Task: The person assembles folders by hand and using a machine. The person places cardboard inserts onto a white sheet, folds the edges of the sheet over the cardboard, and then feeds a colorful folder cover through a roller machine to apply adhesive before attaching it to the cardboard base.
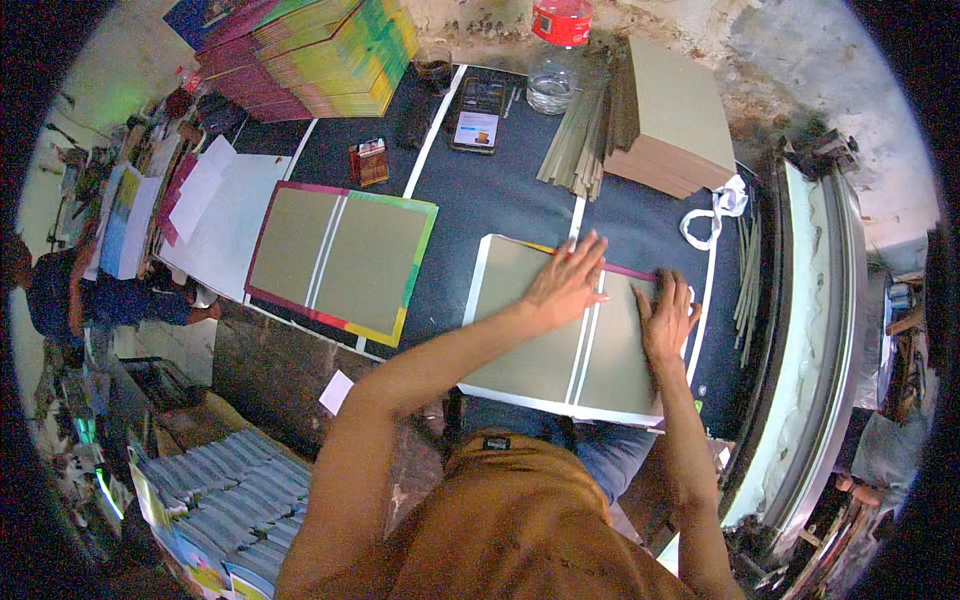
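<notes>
In front of me lies a book cover [520,325] inside up, with two grey-brown boards and a narrow spine strip between white gaps. White paper margins show along its left and near sides, while a yellow and magenta strip is folded over part of its far edge. My left hand [567,288] lies on that far edge near the spine, fingers outstretched and holding nothing. At the far right corner, my right hand [665,320] rests with its fingers spread and slightly bent over the edge. To the left is another cover [375,260], with coloured margins folded in all round.
Colourful printed sheets [320,60] are stacked at the far left. A phone [478,115], a water bottle [552,85], board strips [580,140] and a board stack [680,125] stand at the back. Book blocks [235,490] lie lower left; a person [75,300] is farther left.
</notes>
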`<action>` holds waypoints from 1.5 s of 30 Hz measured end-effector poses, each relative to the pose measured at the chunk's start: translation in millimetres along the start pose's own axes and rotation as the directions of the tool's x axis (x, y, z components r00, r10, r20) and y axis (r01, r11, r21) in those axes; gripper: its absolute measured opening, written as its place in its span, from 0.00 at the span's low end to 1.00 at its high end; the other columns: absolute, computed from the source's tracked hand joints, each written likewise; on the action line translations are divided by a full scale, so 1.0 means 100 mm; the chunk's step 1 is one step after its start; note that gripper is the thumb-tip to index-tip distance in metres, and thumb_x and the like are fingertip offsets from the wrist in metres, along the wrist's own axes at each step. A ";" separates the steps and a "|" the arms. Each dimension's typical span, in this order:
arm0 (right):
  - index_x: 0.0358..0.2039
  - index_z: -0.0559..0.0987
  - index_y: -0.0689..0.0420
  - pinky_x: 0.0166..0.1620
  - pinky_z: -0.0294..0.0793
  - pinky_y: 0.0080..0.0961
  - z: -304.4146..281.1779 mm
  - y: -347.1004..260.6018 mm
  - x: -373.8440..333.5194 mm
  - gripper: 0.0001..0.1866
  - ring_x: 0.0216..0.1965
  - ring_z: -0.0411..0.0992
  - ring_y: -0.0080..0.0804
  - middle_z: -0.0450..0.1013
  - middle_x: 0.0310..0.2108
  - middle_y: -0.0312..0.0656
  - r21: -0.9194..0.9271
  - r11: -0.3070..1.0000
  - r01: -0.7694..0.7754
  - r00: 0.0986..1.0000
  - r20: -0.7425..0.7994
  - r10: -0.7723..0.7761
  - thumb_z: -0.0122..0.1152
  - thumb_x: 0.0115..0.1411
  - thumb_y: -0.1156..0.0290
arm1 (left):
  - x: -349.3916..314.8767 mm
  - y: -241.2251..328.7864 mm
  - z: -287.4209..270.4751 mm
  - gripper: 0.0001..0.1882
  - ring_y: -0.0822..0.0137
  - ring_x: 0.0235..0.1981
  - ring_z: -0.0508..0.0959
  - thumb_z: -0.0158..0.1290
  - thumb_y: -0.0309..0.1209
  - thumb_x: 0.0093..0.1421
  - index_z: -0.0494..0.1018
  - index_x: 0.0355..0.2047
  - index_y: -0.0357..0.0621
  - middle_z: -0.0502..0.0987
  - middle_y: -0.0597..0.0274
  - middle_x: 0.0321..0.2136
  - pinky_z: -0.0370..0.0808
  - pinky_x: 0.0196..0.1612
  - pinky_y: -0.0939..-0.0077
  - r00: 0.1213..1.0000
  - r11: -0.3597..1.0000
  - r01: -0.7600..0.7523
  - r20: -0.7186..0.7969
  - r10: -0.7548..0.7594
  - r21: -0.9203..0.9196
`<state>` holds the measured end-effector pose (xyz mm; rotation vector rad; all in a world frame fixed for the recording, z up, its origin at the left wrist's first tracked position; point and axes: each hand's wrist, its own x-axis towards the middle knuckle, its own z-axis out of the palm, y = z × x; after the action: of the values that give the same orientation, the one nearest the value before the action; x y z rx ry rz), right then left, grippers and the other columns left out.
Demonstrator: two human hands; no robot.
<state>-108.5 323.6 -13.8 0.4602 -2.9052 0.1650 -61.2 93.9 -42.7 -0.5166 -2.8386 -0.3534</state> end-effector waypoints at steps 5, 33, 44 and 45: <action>0.69 0.68 0.58 0.74 0.44 0.51 0.04 0.27 0.01 0.37 0.71 0.62 0.43 0.65 0.69 0.44 -0.051 0.988 0.146 0.989 0.045 -0.143 0.55 0.67 0.47 | -0.14 0.07 -0.23 0.42 0.40 0.69 0.61 0.48 0.54 0.68 0.60 0.67 0.27 0.62 0.38 0.67 0.55 0.72 0.47 0.996 0.995 0.075 0.057 -0.071 -0.069; 0.56 0.80 0.59 0.72 0.52 0.51 0.15 -0.51 0.07 0.26 0.60 0.75 0.39 0.78 0.57 0.48 0.188 0.914 0.359 0.933 -0.114 -0.342 0.59 0.66 0.52 | 0.53 -2.78 -0.72 0.34 0.51 0.52 0.77 0.57 0.32 0.56 0.56 0.61 0.44 0.73 0.53 0.55 0.63 0.54 0.40 0.830 0.847 0.440 -0.225 -0.510 -0.298; 0.55 0.81 0.59 0.71 0.55 0.51 0.13 -0.51 0.08 0.25 0.60 0.75 0.39 0.78 0.57 0.48 0.194 0.916 0.351 0.936 -0.106 -0.336 0.58 0.67 0.54 | 0.93 -3.04 -0.79 0.23 0.46 0.53 0.78 0.51 0.33 0.63 0.60 0.57 0.43 0.78 0.50 0.48 0.68 0.55 0.42 0.789 0.811 0.453 -0.258 -0.558 -0.369; 0.55 0.81 0.59 0.71 0.55 0.52 0.14 -0.51 0.08 0.25 0.60 0.75 0.39 0.78 0.57 0.48 0.198 0.916 0.349 0.936 -0.104 -0.335 0.58 0.67 0.54 | 0.95 -3.05 -0.84 0.22 0.46 0.51 0.79 0.51 0.32 0.63 0.61 0.56 0.43 0.79 0.50 0.46 0.70 0.54 0.45 0.770 0.795 0.421 -0.292 -0.568 -0.437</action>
<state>-102.5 271.3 -22.1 0.9698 -2.6952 0.4322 -245.4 -176.7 3.5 0.2751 -2.4473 -0.9558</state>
